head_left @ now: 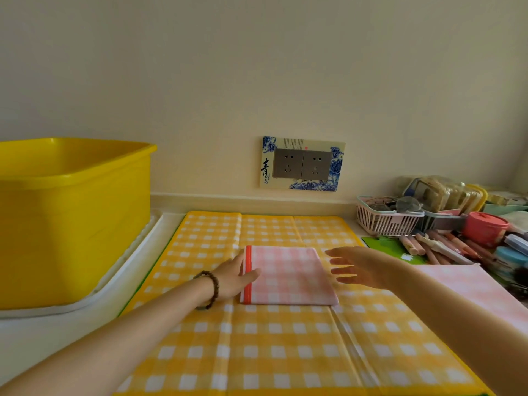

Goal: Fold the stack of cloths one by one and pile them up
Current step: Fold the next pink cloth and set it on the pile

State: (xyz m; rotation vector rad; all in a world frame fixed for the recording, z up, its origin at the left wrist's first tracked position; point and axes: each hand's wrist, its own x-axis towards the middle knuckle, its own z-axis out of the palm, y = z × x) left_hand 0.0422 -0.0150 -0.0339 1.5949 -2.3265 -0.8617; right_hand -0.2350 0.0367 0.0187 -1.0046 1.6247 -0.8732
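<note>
I'm pinching the folded pink checked cloth (288, 277) at nine o'clock with my left hand (235, 277), right hand (364, 270) hovering spread at three o'clock; next probably calls for piling it.

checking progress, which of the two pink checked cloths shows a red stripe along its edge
The folded pink checked cloth in the middle, held by the left hand; the flat pink cloth at right shows none.

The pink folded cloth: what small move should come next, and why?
Probably bring the right hand down onto the right edge of the pink folded cloth, to lift it away. It looks fully folded, the left hand pinches its red-striped edge, and the right hand hovers open beside it.
</note>
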